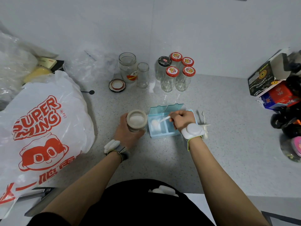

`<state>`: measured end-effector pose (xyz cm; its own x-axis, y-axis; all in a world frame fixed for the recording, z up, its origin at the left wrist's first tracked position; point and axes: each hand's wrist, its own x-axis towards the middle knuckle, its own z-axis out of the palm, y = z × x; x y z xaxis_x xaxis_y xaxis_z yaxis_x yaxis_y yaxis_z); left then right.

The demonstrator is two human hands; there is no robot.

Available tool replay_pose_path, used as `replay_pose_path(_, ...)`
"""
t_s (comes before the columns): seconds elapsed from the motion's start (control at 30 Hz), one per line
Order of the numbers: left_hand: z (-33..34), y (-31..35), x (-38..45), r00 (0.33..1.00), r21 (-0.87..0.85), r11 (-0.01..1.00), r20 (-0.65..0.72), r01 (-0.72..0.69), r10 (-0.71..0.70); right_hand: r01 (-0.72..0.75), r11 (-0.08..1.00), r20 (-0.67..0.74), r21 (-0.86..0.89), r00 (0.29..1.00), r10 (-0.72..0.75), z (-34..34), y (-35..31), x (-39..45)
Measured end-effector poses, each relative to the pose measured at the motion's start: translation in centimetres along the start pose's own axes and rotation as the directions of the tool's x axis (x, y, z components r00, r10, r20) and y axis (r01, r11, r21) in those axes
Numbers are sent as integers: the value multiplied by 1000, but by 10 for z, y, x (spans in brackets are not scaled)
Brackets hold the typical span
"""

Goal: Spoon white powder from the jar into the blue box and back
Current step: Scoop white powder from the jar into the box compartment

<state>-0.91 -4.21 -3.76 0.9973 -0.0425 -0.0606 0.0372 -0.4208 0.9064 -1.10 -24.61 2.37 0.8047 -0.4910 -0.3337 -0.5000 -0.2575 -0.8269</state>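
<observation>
Left hand: grip wrapped round open jar, steadying it on tabletop | Right hand: grip pinching white spoon, loaded bowl over left compartment of blue box | Powder in jar, spoon, compartment | Box touching jar, likely to shorten transfer.

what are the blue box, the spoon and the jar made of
Blue box: probably plastic, translucent pale blue, with thin see-through flip lids. Spoon: looks like white plastic, matte and thin-handled. Jar: likely clear glass; powder shows through its wall, though the rim's material is unclear.
</observation>
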Motion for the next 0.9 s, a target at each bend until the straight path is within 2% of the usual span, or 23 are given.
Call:
replay_pose_path(0.57, 0, -6, -2, 1000, 13, 1000, -2, 11, -11, 55, 991, -5, 126, 998, -55, 1, -17, -1)
replay_pose_path(0.67, 0, -6, -3, 1000, 13, 1000, -7, 23, -23, 100, 986, 2, 135, 995, -101, 7, -26, -4)
replay_pose_path(0.9, 1, -6, -2, 999, 37, 999, -6, 37, -36, 192, 975, 109, 107, 973, -204, 31, -37, -19)
